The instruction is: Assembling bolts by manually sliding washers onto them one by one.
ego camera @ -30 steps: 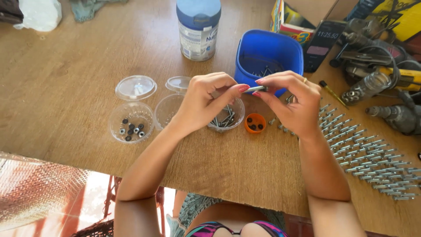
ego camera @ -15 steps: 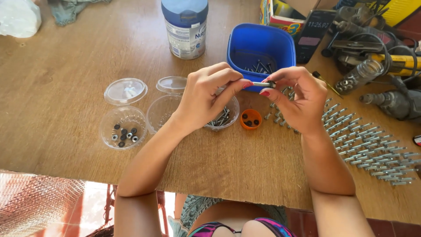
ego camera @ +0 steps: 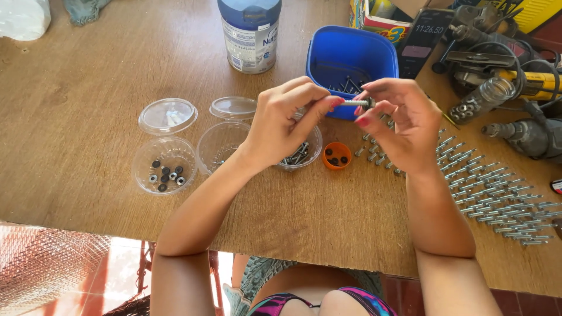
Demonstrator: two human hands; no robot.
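Note:
My left hand (ego camera: 287, 120) and my right hand (ego camera: 398, 123) meet above the wooden table (ego camera: 88, 70), pinching the two ends of one small metal bolt (ego camera: 356, 103) held level between the fingertips. Just behind it stands a blue plastic tub (ego camera: 351, 58) with loose bolts inside. Under my left hand sits a clear cup of bolts (ego camera: 301, 153), partly hidden. An orange cap (ego camera: 337, 156) holding a few dark washers lies below the bolt.
A clear cup with small black and white washers (ego camera: 164, 172), an empty clear cup (ego camera: 219, 146) and two clear lids (ego camera: 168, 115) lie at left. Rows of assembled bolts (ego camera: 492, 193) cover the right. A tin (ego camera: 250, 32), phone (ego camera: 422, 38) and power tools (ego camera: 515, 88) stand behind.
Both hands have stayed together on the bolt, with the fingers shifting slightly around it. The view has drifted a little; nothing on the table moved.

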